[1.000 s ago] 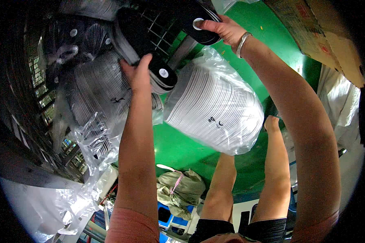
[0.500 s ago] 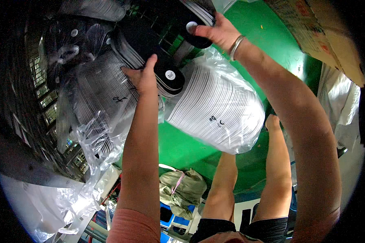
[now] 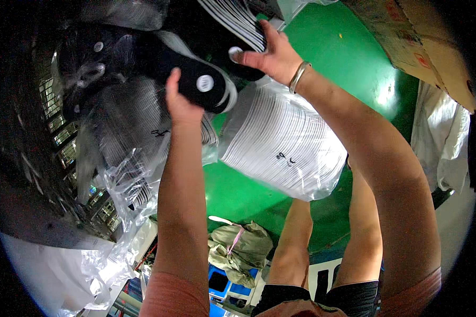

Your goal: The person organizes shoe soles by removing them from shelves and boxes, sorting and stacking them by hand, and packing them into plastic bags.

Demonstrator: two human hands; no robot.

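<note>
My left hand (image 3: pixel 184 104) is closed on the near end of a stack of black insoles (image 3: pixel 188 74), thumb on top beside a round white label. My right hand (image 3: pixel 274 55) grips a second insole stack (image 3: pixel 235 24) at the upper middle, fingers along its striped white edges and thumb by a white label. Below the hands lies a clear plastic bag (image 3: pixel 288 140) packed with insoles, their pale edges showing and dark handwriting on it. Another clear bag of insoles (image 3: pixel 135 119) lies left of my left hand. The far ends of both held stacks are in shadow.
A dark slatted crate (image 3: pixel 63 140) stands at the left, with crumpled clear plastic (image 3: pixel 103 269) near it. A cardboard box (image 3: pixel 412 42) rises at the upper right above white sheeting (image 3: pixel 441 137). A grey-green cloth bundle (image 3: pixel 240 248) lies near my legs on the green floor (image 3: pixel 238 195).
Both hands have shifted slightly left with their insole stacks. The left stack has turned so its labelled top shows more, and the right stack now shows more of its striped edge.
</note>
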